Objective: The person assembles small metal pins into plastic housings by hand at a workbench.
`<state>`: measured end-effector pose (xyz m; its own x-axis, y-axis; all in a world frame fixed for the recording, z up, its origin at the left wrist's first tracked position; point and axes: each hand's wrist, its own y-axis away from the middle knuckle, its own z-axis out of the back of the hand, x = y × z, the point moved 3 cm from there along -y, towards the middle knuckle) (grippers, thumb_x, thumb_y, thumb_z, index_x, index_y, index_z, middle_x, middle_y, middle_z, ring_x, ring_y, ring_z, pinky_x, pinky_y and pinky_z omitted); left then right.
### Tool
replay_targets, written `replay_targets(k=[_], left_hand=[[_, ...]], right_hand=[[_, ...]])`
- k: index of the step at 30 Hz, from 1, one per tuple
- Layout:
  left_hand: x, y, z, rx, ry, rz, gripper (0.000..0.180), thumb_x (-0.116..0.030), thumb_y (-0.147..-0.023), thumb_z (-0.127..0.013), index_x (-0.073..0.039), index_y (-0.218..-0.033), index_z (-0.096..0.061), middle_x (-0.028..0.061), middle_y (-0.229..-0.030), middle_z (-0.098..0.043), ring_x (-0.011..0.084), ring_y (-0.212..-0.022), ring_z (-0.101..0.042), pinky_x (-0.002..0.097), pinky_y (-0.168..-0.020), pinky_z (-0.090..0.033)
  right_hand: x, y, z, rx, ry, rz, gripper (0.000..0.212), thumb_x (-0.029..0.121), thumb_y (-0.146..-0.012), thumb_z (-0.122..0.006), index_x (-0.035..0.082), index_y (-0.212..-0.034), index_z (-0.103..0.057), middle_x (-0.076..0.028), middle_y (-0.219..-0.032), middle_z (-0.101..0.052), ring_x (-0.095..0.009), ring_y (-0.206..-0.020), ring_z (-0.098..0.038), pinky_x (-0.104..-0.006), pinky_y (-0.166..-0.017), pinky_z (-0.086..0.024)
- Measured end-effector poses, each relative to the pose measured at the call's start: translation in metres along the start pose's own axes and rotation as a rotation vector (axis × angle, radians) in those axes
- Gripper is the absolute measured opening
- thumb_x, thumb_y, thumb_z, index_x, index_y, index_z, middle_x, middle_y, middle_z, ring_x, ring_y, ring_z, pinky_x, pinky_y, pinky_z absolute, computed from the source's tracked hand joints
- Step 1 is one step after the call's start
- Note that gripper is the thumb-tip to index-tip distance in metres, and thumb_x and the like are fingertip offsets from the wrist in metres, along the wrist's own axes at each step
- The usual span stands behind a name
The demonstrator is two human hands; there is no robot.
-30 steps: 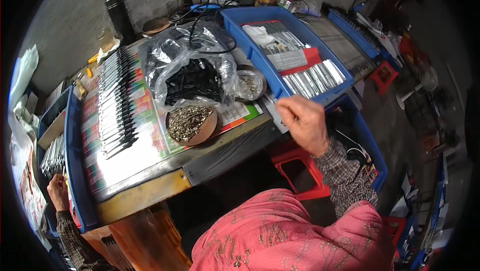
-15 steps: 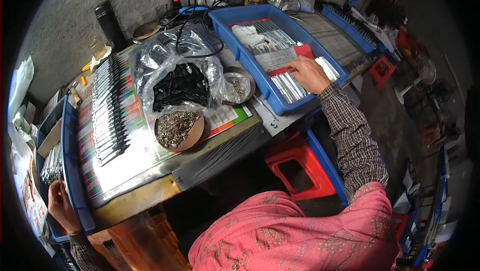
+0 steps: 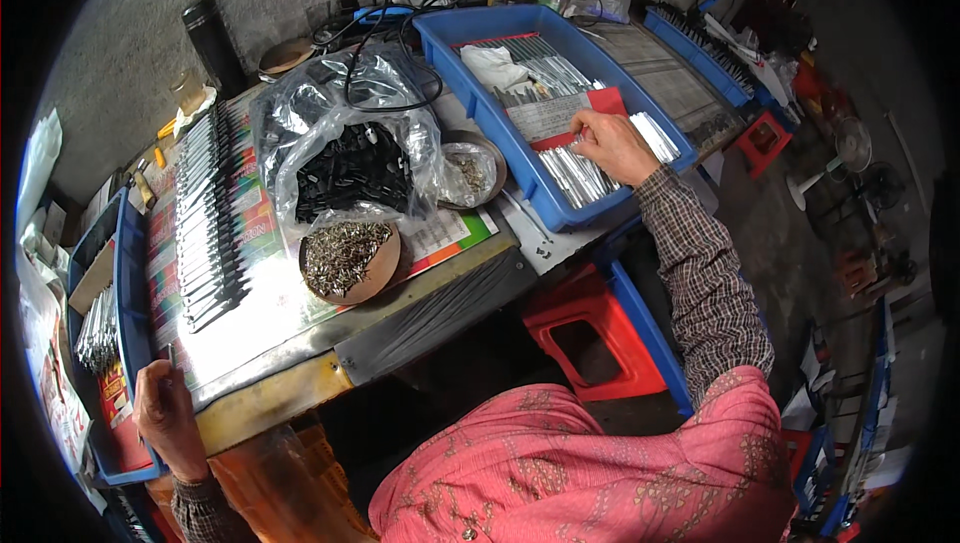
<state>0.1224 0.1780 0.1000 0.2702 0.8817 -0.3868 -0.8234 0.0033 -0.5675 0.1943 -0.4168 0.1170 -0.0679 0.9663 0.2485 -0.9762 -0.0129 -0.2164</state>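
My left hand (image 3: 167, 418) is at the front left corner of the table, fingers pinched together; a small thin metal tip shows just above them. The left blue bin (image 3: 130, 323) beside it holds a bundle of thin silver rods (image 3: 98, 331). My right hand (image 3: 617, 148) reaches into the large blue bin (image 3: 560, 215), its fingers closed at the silver tubes (image 3: 575, 175); what sits between the fingertips is hidden. A red and white paper card (image 3: 550, 118) lies just behind those fingers. On the table, silver tubes with black ends (image 3: 207, 233) form a long row.
An open plastic bag of black parts (image 3: 355, 173) stands mid-table. In front is a round dish of small metal pieces (image 3: 345, 258), with another dish (image 3: 470, 173) at the right. Cables (image 3: 400, 53) and a black flask (image 3: 215, 48) are behind. A red stool (image 3: 590, 333) stands below.
My left hand has come out of the left bin, moving right to the table corner, and the rods there are more exposed. My right hand stays at the tubes, with slight finger movement.
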Motion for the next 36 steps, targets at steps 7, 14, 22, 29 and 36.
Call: replay_targets(k=[7, 14, 22, 29, 36], left_hand=[[-0.030, 0.009, -0.012, 0.040, 0.206, 0.018, 0.014, 0.011, -0.081, -0.060, 0.000, -0.089, -0.058, -0.0003, -0.074, -0.051, 0.0035, -0.060, -0.037, 0.0194, -0.053, -0.031], [-0.038, 0.020, -0.007, 0.133, 0.529, 0.255, 0.011, 0.010, -0.086, -0.056, 0.003, -0.093, -0.060, -0.0028, -0.077, -0.052, 0.0011, -0.062, -0.039, 0.0169, -0.052, -0.030], [-0.073, 0.020, -0.001, 0.166, 0.605, 0.278, 0.007, 0.007, -0.085, -0.060, 0.003, -0.091, -0.061, -0.0026, -0.069, -0.052, 0.0015, -0.054, -0.043, 0.0177, -0.049, -0.033], [-0.115, 0.025, -0.017, 0.257, 0.942, 0.375, 0.009, 0.005, -0.087, -0.060, 0.002, -0.095, -0.063, 0.0026, -0.078, -0.064, 0.0040, -0.062, -0.056, 0.0186, -0.054, -0.044], [-0.147, 0.046, -0.045, 0.367, 1.281, 0.400, 0.009, 0.004, -0.087, -0.063, 0.003, -0.096, -0.063, 0.0049, -0.096, -0.063, 0.0040, -0.069, -0.057, 0.0189, -0.060, -0.049]], right_hand=[[-0.005, -0.003, -0.003, 0.013, -0.087, -0.041, 0.029, 0.009, -0.071, -0.072, 0.001, -0.094, -0.057, -0.007, -0.058, -0.051, -0.018, -0.057, -0.054, -0.0359, -0.054, -0.040], [-0.008, 0.008, 0.005, 0.020, -0.099, -0.098, 0.024, 0.014, -0.066, -0.074, -0.003, -0.074, -0.059, -0.018, -0.067, -0.059, -0.031, -0.065, -0.061, -0.0415, -0.061, -0.046], [0.025, 0.035, 0.012, -0.232, -0.373, 0.044, 0.020, 0.013, -0.080, -0.066, -0.005, -0.076, -0.057, -0.008, -0.061, -0.053, -0.014, -0.054, -0.048, -0.0313, -0.053, -0.039], [0.143, 0.082, 0.029, -0.030, -0.682, 0.017, 0.010, 0.003, -0.086, -0.064, -0.003, -0.093, -0.060, -0.002, -0.068, -0.058, -0.006, -0.059, -0.053, -0.0227, -0.055, -0.044], [0.208, 0.113, -0.030, 0.407, -1.169, 0.127, 0.035, -0.004, -0.086, -0.064, -0.003, -0.120, -0.055, -0.002, -0.076, -0.059, -0.008, -0.065, -0.060, -0.0214, -0.058, -0.051]])
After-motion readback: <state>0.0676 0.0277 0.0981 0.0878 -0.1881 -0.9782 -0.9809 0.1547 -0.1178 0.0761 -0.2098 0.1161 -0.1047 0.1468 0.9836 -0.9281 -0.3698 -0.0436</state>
